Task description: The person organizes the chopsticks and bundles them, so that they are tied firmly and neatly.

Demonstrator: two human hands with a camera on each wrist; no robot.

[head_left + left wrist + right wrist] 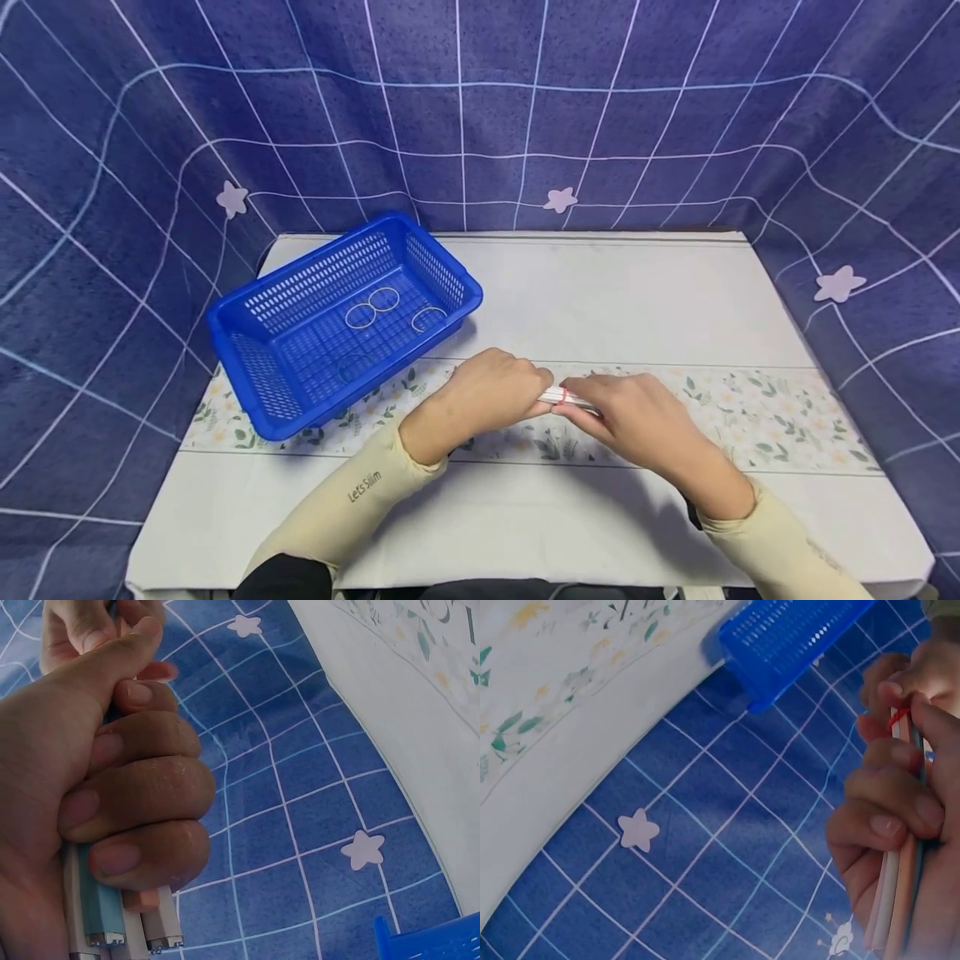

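Gripping a bundle of slim pastel plastic pens point(124, 919) above the floral-strip worktop point(637, 317), the left hand point(491, 398) and right hand point(637, 417) curl fingers round opposite ends, steadying it where a red rubber band point(895, 718) wraps it.

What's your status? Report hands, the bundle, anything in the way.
Left hand and right hand both gripping the bundle of pens over the table. Red band at the right fingers. Blue basket off left, nothing blocking.
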